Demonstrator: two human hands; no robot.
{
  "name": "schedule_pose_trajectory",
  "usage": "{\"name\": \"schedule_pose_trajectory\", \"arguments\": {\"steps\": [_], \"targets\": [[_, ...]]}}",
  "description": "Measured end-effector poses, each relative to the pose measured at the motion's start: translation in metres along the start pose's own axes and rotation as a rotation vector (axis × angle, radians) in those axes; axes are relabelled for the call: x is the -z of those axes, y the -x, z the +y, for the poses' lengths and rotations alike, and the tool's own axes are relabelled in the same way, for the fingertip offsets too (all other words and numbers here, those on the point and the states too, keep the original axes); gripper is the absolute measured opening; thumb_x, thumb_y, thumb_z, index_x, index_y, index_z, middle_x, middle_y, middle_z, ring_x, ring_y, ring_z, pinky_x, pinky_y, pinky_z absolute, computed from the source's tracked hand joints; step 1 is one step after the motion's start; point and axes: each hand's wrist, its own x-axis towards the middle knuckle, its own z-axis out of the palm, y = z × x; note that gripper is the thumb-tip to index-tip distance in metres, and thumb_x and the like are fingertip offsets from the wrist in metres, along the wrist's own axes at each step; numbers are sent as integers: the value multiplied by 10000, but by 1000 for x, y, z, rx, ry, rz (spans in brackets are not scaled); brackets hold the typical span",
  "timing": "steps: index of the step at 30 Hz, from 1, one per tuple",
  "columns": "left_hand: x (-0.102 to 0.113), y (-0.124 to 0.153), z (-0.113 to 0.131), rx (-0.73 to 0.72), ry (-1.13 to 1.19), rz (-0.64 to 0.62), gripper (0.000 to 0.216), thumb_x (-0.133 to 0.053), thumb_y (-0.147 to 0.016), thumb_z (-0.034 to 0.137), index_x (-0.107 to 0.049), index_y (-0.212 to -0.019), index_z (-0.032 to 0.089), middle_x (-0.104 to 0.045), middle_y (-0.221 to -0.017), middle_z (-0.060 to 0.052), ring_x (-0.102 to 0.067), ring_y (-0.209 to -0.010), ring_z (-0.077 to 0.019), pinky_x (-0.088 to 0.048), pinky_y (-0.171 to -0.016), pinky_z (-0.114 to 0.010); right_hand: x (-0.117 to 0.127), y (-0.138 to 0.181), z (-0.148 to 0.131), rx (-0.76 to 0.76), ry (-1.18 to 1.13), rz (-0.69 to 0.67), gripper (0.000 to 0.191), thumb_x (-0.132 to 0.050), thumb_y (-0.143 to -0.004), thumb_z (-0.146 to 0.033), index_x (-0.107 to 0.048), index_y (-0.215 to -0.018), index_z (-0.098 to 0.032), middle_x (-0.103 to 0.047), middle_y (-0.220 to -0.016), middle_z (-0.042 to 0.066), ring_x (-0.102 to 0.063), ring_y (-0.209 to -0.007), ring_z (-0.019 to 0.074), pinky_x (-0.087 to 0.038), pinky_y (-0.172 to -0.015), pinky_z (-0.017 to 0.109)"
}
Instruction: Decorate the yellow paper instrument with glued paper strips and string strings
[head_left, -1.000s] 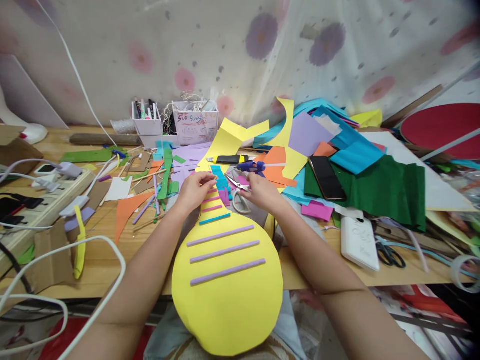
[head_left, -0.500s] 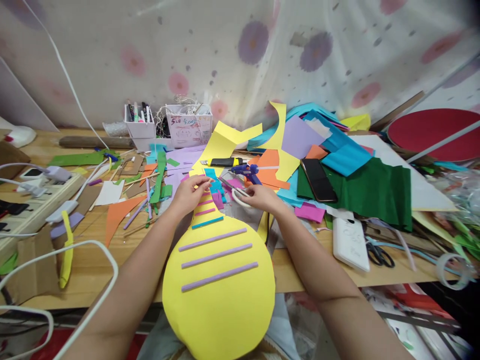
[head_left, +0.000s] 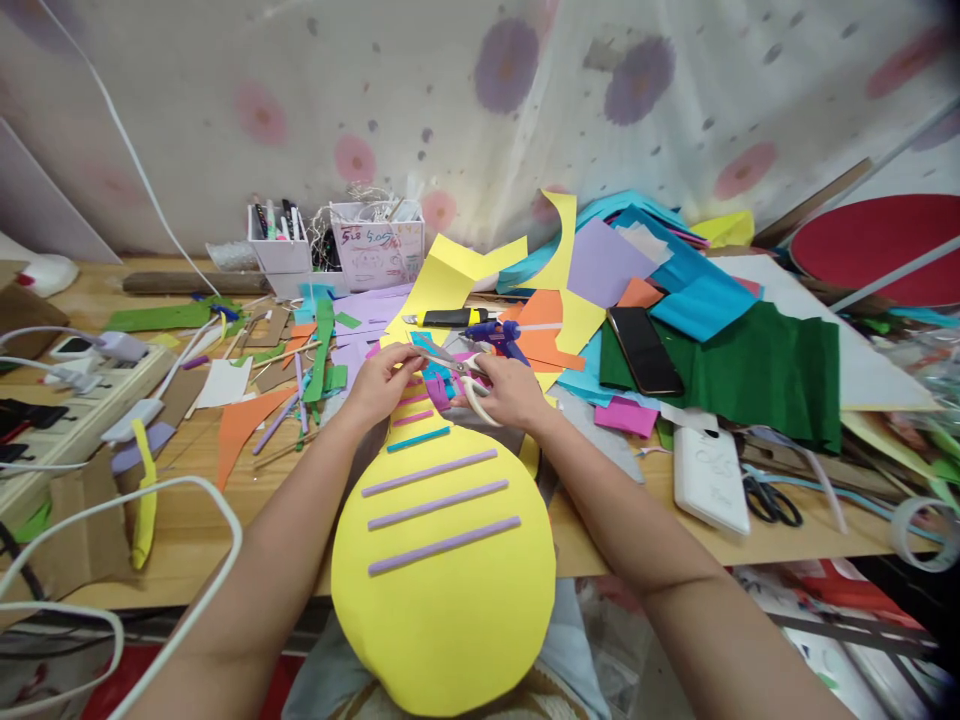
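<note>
White-handled scissors [head_left: 460, 368] are in my right hand [head_left: 512, 393], which is closed on the handles. Their blades point left toward the fingertips of my left hand [head_left: 384, 385]. Those fingers are pinched together; whatever small thing is between them is too small to name. Under both hands lies a yellow guitar-like cutout [head_left: 446, 625], its narrow neck partly covered by my left hand. Three purple strips [head_left: 444, 548], a blue strip [head_left: 418, 438] and several short pink strips [head_left: 414, 417] cross it. Blue and purple paper scraps [head_left: 436, 388] sit beside the neck.
Beyond my hands lie a blue glue gun [head_left: 499, 335] and a utility knife [head_left: 450, 318]. To the right are a phone [head_left: 645, 350], a white power bank [head_left: 711, 480], black scissors [head_left: 772, 502] and green paper [head_left: 765, 370]. A white cable [head_left: 236, 540] loops at left.
My right hand has brought the scissors up and left, so the blades now reach the fingertips of my left hand. The left hand stays pinched in nearly the same place.
</note>
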Motion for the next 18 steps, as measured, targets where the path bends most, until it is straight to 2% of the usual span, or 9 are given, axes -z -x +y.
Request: {"name": "schedule_pose_trajectory", "arguments": {"steps": [6, 18], "targets": [[2, -1, -3, -116, -106, 4, 206, -501, -812, 292, -661, -853, 170, -648, -967, -55, -617, -862, -165, -551, -700, -278, -2, 3, -6, -5, 67, 3, 413, -512, -748, -606, -532, -765, -194, -622, -726, 34, -533, -652, 162, -229, -564, 257], [1, 1, 0, -1, -14, -33, 210, -517, -791, 328, -646, -806, 163, -626, -885, -63, -625, -781, -178, -553, -638, -299, 6, 1, -14, -116, -16, -222, 385, -527, -752, -594, -558, -815, -216, -634, -748, 19, -559, -695, 177, -229, -549, 240]]}}
